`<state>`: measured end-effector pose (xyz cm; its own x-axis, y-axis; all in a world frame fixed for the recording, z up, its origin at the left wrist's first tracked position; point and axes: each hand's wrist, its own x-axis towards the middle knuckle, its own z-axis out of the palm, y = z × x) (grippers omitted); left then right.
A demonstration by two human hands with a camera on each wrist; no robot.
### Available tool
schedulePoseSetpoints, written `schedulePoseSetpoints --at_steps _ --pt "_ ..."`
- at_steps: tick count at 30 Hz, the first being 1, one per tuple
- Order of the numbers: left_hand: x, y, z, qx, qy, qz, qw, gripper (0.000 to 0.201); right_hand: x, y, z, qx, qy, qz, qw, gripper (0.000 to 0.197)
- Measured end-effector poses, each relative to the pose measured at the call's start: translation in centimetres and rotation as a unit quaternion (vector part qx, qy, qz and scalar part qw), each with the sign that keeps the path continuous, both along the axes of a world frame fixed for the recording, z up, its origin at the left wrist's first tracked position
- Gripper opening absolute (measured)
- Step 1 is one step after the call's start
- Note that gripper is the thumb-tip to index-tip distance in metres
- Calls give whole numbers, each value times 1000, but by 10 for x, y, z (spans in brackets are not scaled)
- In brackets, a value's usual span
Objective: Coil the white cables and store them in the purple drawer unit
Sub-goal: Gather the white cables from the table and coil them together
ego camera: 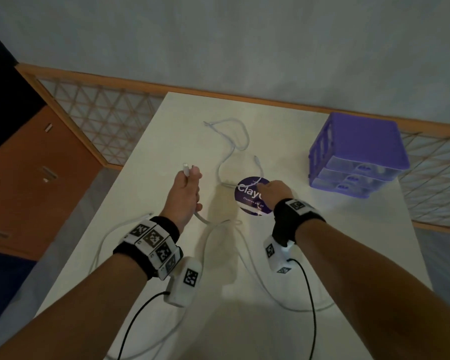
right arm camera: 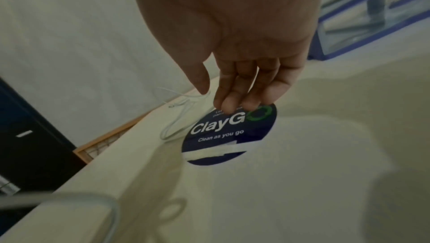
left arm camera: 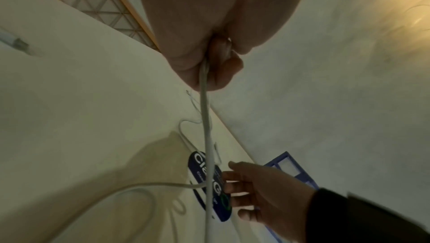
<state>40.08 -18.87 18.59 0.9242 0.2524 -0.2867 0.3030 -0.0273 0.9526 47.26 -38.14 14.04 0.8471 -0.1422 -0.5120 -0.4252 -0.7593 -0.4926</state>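
My left hand [ego camera: 189, 181] is raised above the white table [ego camera: 322, 255] and grips a thick white cable [ego camera: 202, 219]. Its connector [ego camera: 186, 168] sticks out above the fist. In the left wrist view the cable [left arm camera: 206, 118] hangs from the closed fingers [left arm camera: 223, 74] and trails in loops over the table. A thinner white cable [ego camera: 233, 141] lies loose at the far middle. My right hand [ego camera: 265, 187] reaches over a round dark ClayGo sticker [right arm camera: 223, 132] with straight fingers [right arm camera: 230, 103] and holds nothing. The purple drawer unit [ego camera: 356, 157] stands at the far right with its drawers closed.
Another white cable [ego camera: 107, 233] curves along the table's left edge. A wood-framed lattice rail [ego camera: 102, 120] runs behind and beside the table. An orange cabinet [ego camera: 37, 165] stands to the left. Black wires hang from my wrist cameras.
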Motion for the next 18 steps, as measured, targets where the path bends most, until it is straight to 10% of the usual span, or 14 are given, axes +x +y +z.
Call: schedulePoseSetpoints --at_steps 10,18 --pt "4 6 -15 -14 0 -17 1000 33 22 -2 -9 2 -9 -48 999 27" --pt "-1 -19 -8 5 2 -15 1000 28 -3 -20 9 338 -90 -177 920 29"
